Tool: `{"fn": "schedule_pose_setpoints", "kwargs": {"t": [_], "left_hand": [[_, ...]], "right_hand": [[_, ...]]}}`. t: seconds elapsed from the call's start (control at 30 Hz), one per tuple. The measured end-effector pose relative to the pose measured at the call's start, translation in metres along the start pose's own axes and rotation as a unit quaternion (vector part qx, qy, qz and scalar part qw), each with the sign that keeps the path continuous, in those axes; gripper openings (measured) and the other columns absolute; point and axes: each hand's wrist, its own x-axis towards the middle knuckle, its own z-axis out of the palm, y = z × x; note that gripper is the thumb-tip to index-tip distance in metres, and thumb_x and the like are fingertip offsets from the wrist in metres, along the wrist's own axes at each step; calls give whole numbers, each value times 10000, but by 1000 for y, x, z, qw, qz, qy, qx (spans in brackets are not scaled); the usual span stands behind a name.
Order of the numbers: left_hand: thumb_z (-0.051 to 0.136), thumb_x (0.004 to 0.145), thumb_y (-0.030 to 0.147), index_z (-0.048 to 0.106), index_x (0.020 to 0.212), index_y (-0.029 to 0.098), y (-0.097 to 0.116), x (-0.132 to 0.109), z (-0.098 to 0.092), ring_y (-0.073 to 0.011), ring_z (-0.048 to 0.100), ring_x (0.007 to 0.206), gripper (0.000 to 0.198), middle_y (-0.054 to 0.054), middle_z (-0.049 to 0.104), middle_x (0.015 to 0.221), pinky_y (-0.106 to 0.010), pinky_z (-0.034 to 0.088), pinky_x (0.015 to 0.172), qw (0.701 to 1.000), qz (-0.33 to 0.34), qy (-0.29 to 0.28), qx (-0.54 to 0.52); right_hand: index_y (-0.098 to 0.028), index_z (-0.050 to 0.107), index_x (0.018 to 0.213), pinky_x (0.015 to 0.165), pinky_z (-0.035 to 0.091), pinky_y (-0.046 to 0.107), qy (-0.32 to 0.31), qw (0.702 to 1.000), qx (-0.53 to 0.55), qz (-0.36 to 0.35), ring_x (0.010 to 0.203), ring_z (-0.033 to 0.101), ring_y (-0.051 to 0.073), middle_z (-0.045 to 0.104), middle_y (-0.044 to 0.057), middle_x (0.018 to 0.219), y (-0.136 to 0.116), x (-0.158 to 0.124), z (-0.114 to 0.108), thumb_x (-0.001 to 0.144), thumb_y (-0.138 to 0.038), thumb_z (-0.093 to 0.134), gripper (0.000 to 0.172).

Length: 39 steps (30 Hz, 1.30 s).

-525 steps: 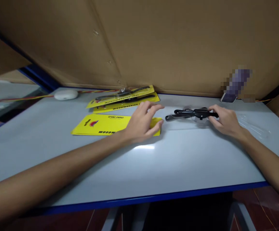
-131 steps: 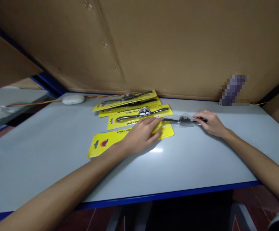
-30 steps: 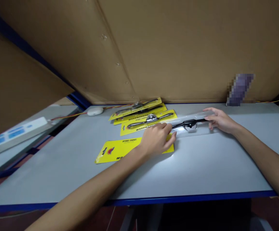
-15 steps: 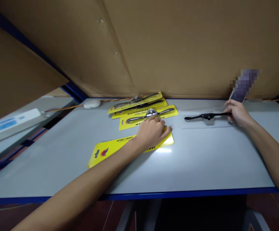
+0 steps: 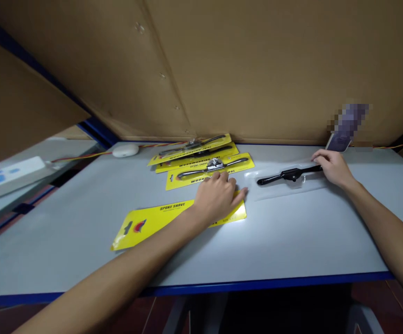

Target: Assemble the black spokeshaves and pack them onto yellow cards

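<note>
My left hand [image 5: 217,197] lies over the right end of a yellow "SPOKE SHAVE" backing card [image 5: 149,225]. Its fingers curl down at the card's far side, tips hidden, and the thumb sticks out to the right. My right hand [image 5: 335,169] pinches the right end of a clear plastic blister shell [image 5: 267,192]. Inside that shell is a black spokeshave [image 5: 291,175], its right handle partly covered by my fingers. Just beyond my left hand lies a carded spokeshave [image 5: 215,166] on yellow backing.
More carded spokeshaves [image 5: 192,146] overlap at the back against a brown board [image 5: 257,69]. A white rounded object [image 5: 125,150] sits on a red-yellow cable. At far left stands a white power strip [image 5: 13,178]. A partly blurred upright panel [image 5: 342,134] leans behind my right hand.
The shell and its spokeshave have come slightly nearer and left, tilting, with my right hand. The yellow card under my left hand has shifted a little toward me. The camera view has turned slightly.
</note>
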Motion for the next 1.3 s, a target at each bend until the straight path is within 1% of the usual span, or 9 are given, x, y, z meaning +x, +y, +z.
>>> {"fn": "schedule_pose_setpoints", "kwargs": {"t": [0.23,0.33,0.47,0.6,0.7,0.87,1.07,1.2,1.3], "left_hand": [[334,1040,401,660,1142,112,-6,5,-4,-331,730,832,448,-190,724,1033,-364,483,645,999,-39,-19,-12],[304,1057,410,671,1064,146,-13,7,-11,-314,720,804,452,-152,739,915,-340,437,629,999,-38,-12,-16],[347,1050,435,643,863,195,-30,3,-26,-242,647,718,425,-94,701,861,-305,330,579,989,-65,123,-42],[373,1058,494,500,698,214,-38,-6,-44,-184,524,678,474,-36,573,725,-297,263,580,945,-72,310,-77],[401,1052,528,459,669,217,-36,-11,-51,-185,477,674,496,-35,509,703,-310,252,588,926,-79,357,-95],[414,1055,517,526,682,210,-11,-13,-33,-197,528,688,496,-57,543,728,-325,250,587,945,-47,307,-104],[422,1039,357,629,798,197,36,-14,2,-176,577,649,356,-65,646,772,-300,287,537,964,158,160,-140],[365,997,324,482,690,206,15,-5,-2,-144,503,593,349,-26,571,660,-290,385,589,924,178,162,-296],[366,958,342,365,663,228,-18,8,-7,-148,450,589,316,0,479,610,-295,370,589,923,98,172,-329]], "right_hand": [[-210,688,748,671,361,336,0,999,-35,-10,665,539,206,629,23,647,1,-1,3,781,-368,515,237],[-214,691,747,697,373,338,-7,998,-64,-1,714,572,219,675,38,704,3,0,3,798,-360,509,239],[-212,666,690,679,366,336,-2,997,-75,18,699,556,214,658,38,678,2,1,5,795,-379,530,240],[-209,647,663,642,350,328,-15,999,-43,18,652,514,195,593,17,608,-9,-1,8,795,-405,552,254],[-208,681,729,644,342,327,-52,998,-44,5,625,482,178,581,1,612,-22,-7,12,821,-432,570,266],[-222,680,795,657,331,325,-110,990,-50,-66,638,465,176,586,0,650,-40,-15,23,934,-467,514,326],[-231,606,824,672,347,323,-88,994,-19,-56,652,475,178,571,-6,674,-36,-12,24,943,-540,526,341],[-235,580,816,654,336,320,-68,997,-32,-26,632,461,175,557,-12,652,-25,-9,17,934,-556,544,343],[-231,589,811,655,342,320,-46,998,-46,-20,636,483,179,578,-2,657,-18,-8,14,936,-536,534,334]]}}
